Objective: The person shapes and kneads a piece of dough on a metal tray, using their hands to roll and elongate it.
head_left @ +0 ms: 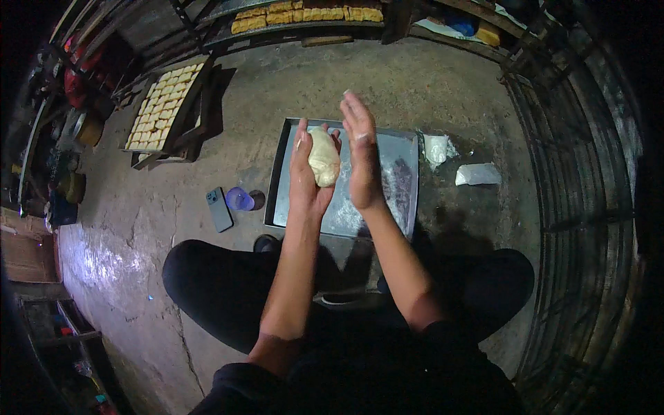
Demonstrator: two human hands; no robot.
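A pale, oblong lump of dough (323, 160) rests in my left hand (304, 176), with the fingers curved up around its sides. Facing it is my right hand (362, 162), held upright and flat with its fingers stretched out; a small gap separates it from the dough. White flour or dough bits stick to the right fingers. Beneath both hands lies a shallow rectangular metal tray (278, 180), dusted with flour on its right part.
Right of the tray sit an opened bag of white powder (436, 149) and a white packet (478, 174). To the left lie a phone (219, 209) and a purple cup (240, 199). A tray of pale dough pieces (164, 104) stands farther left; shelves hold baked loaves (308, 15).
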